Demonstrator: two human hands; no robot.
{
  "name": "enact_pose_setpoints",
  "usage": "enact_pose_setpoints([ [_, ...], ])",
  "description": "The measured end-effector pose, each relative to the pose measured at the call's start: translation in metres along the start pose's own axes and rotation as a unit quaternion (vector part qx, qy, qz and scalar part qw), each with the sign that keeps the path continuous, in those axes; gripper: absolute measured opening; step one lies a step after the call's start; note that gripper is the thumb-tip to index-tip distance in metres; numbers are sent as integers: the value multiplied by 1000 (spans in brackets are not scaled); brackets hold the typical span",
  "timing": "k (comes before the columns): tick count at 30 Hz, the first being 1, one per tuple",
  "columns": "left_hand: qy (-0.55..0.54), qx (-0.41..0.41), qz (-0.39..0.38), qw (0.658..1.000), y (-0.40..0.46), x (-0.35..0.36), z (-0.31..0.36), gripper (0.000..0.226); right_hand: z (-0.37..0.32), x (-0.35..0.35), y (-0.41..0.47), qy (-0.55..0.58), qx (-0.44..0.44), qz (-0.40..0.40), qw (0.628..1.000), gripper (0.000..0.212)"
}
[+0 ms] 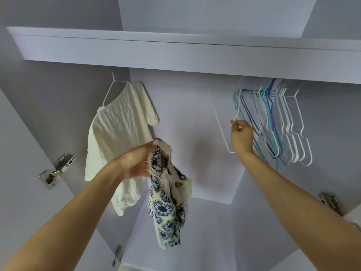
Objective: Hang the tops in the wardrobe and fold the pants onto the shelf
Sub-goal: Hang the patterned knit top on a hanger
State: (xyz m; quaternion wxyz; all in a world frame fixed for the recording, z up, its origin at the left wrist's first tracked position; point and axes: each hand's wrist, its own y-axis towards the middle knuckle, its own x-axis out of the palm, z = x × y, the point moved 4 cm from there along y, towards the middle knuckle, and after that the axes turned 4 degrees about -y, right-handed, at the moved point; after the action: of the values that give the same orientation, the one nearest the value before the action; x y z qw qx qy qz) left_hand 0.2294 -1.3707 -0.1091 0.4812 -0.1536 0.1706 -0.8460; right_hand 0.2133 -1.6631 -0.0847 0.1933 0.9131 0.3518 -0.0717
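The view looks up into an open wardrobe [195, 118] with pale lilac-grey walls; a broad shelf [175, 53] runs across the top, and metal hinges [58, 169] sit on the left side panel, another at the right edge. Below the shelf, towards the left corner, a cream crinkled top [117, 137] hangs on a thin white hanger [109, 89], one short sleeve sticking out to the right. Towards the right end a bunch of empty wire hangers [277, 126] — white, teal, blue and purple — hangs packed close together.

The left hand [136, 163] grips a bunched patterned top [168, 208] at its upper end, in front of the back wall and just right of the cream one. Its fabric is cream with dark blue round flower-like motifs, and it droops limp below the fist, the lower edge fringed. The right hand [241, 135] is raised to the bunch, thumb and fingers pinching the wire of a white hanger [224, 133] at the left of it — the two hands well apart.
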Motion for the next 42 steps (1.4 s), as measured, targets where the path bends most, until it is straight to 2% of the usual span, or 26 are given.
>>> enact_pose_setpoints([
  [4,44,49,3,998,-3,-10,1,57,16,3,-38,-3,-34,-28,999,19],
  [9,132,19,-37,990,-10,-12,-25,73,58,4,-115,-26,-71,-80,994,12],
  [12,244,-4,-87,966,-13,-20,-41,89,85,8,-151,25,0,-144,989,25],
  [15,395,27,-57,916,-7,-29,-50,87,94,27,-162,140,198,-249,938,21],
  [17,504,89,21,859,-4,-36,-49,71,94,38,-164,109,259,-287,916,18],
  [19,575,146,95,799,-6,-43,-48,59,94,42,-164,13,221,-262,939,7],
  [21,607,187,142,759,-11,-51,-48,50,94,39,-166,-85,163,-206,961,30],
  [23,611,227,191,734,-17,-60,-46,43,95,36,-175,-84,126,-179,972,43],
  [25,587,266,251,722,-23,-70,-41,36,92,39,-180,-26,115,-203,972,37],
  [27,561,256,312,723,-27,-80,-38,22,82,48,-181,29,101,-233,967,21],
  [28,552,221,338,730,-27,-86,-39,15,77,52,-180,35,85,-242,966,19],
  [30,539,118,364,751,-25,-100,-45,25,67,59,-177,21,52,-240,969,16],
  [32,499,68,366,783,-24,-112,-49,35,64,62,-176,23,48,-223,973,24],
  [35,402,63,351,843,-22,-127,-47,36,62,62,-176,29,31,-185,982,29],
  [37,366,53,340,865,-22,-132,-43,35,63,64,-176,44,28,-192,980,30],
  [40,336,65,346,873,-25,-134,-39,31,63,70,-180,6,6,-235,972,36],
  [42,329,98,374,862,-30,-135,-35,22,64,76,-183,-49,-14,-259,964,40],
])
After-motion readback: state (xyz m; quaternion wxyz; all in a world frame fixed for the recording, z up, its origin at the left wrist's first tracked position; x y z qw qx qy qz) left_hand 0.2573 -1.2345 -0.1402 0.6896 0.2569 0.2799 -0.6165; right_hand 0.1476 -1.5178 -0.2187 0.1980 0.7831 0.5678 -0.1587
